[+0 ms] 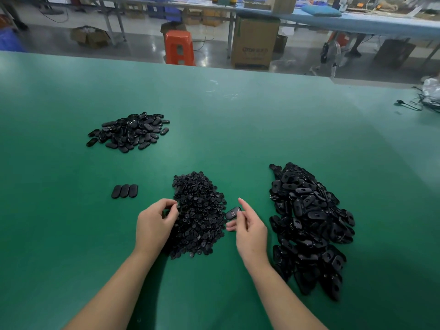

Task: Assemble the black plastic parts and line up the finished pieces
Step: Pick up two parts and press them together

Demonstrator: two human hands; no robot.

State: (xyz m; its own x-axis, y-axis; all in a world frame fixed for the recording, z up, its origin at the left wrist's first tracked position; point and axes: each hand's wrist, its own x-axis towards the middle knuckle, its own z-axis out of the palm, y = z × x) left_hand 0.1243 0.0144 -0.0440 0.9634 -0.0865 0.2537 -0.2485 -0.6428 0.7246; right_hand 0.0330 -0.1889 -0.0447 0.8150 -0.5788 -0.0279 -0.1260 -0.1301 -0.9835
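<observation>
On the green table, the left hand curls its fingers at the left edge of the middle heap of small black parts, though whether it pinches one I cannot tell, while the right hand pinches an oval shell just right of that heap. A bigger pile of shells lies right of the hand, three finished pieces stand side by side, touching, to the left, and another pile lies farther back left. Beyond the table's far edge stand an orange stool and a cardboard box, with cables at the right rim.
</observation>
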